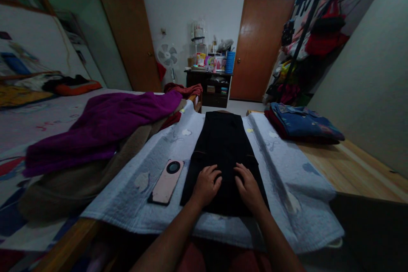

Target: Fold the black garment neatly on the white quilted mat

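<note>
A black garment (223, 136) lies flat and folded lengthwise on a pale blue quilted cloth (283, 165); its exact kind I cannot make out. My left hand (207, 185) rests palm down on the near left part of the garment, fingers stretched forward and a little apart. Opposite it, my right hand (247, 183) lies on the near right part in the same way, fingers spread. Neither hand grips anything. To the left of the garment a pink phone (166, 182) with a round black camera ring lies face down on the cloth.
Purple cloth (105, 123) and a brown blanket (127, 153) lie on the bed at left. Folded clothes (302, 121), blue on top, sit on the wooden board (344, 165) at right. Beyond stand a fan (167, 55), a dark cabinet (204, 87) and a wooden door (258, 46).
</note>
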### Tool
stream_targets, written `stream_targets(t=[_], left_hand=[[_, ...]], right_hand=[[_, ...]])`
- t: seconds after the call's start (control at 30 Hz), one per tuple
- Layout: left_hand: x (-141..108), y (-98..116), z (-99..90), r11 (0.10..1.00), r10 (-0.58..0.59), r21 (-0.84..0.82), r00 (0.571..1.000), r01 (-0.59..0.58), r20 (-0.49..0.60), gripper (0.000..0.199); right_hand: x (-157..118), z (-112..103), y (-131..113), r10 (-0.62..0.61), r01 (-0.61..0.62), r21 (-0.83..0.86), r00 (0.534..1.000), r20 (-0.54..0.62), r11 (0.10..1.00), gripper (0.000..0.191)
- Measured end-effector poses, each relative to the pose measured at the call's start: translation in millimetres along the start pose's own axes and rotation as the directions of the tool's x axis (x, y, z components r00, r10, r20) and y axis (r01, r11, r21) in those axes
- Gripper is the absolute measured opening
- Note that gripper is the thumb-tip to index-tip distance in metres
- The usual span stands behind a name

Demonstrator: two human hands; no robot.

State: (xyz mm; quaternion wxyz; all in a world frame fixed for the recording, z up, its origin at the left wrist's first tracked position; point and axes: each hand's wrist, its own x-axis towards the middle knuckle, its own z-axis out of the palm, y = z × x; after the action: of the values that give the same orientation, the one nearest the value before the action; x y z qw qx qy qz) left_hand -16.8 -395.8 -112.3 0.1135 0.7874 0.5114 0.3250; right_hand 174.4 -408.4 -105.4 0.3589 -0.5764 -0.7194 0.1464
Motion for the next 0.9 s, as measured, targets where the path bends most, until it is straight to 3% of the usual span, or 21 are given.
stream_targets(t=[0.17, 0.5, 0.63, 0.8, 0.9], left_hand=[[-1.4, -1.7, 2.5, 1.0, 0.001, 0.018, 1.0, -0.001, 0.0, 0.025], [-1.8, -1.0, 2.1, 0.999, 0.015, 0.037, 1.0, -0.015, 0.003, 0.024], [-4.5, 7.2, -1.7, 0.995, 0.074, 0.064, 0.997, -0.073, -0.016, 0.024], [-11.3, 18.7, -9.8, 0.984, 0.167, 0.055, 0.982, -0.172, 0.089, 0.022], [-14.4, 20.3, -13.3, 0.985, 0.17, 0.014, 0.98, -0.173, 0.107, 0.026]], right_hand=[[-6.2, 8.8, -10.6, -0.052, 0.054, -0.016, 0.992, 0.113, 0.998, 0.031], [-7.5, 10.7, 6.0, -0.079, 0.075, 0.036, 0.989, 0.127, 0.997, 0.032], [-8.5, 14.2, 11.8, -0.116, 0.108, 0.082, 0.989, 0.096, 0.991, 0.032], [-9.0, 16.3, 11.1, -0.081, 0.074, 0.094, 0.994, 0.075, 0.993, 0.028], [-9.2, 15.1, 9.7, -0.069, 0.061, 0.113, 0.995, 0.075, 0.992, 0.024]])
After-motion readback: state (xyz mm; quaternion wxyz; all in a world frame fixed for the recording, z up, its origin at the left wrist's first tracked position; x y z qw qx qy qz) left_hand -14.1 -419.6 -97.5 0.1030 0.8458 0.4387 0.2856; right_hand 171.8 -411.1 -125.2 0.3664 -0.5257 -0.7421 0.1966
